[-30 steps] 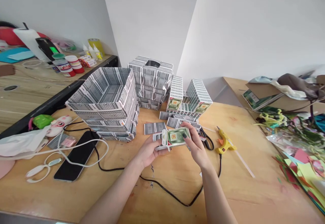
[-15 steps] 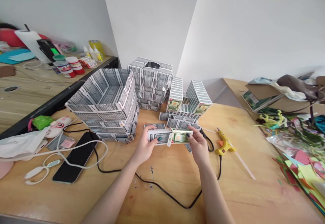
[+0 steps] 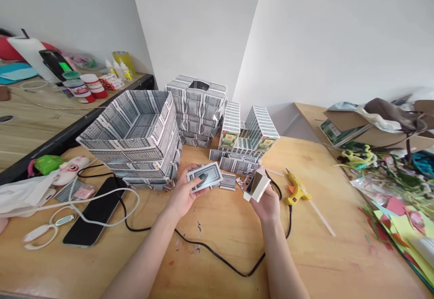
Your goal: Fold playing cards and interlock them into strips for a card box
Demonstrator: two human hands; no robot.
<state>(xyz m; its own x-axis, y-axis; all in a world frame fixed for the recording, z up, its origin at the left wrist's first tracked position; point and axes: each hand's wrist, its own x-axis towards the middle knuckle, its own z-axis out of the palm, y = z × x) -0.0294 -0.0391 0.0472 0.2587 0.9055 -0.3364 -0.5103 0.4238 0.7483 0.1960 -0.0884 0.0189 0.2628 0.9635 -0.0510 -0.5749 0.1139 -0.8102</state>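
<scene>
My left hand is closed on a deck of playing cards, thumb across the patterned back of the top card. In my right hand is a card box, its end flap open towards me and its inside looking bare. Between the hands a loose playing card lies on the table. Behind them stand a U-shaped stack of green card boxes and folded cards. To the left is an open basket built of cards, and behind it a second card-built box.
A yellow glue gun lies right of my right hand, its black cord looping across the table. On the left are a phone, scissors and a white cable. Paper scraps cover the right edge.
The deck has come out of the card box. My hands have moved apart, the left one with the deck and the right one with the box, now tilted with its opening towards me.
</scene>
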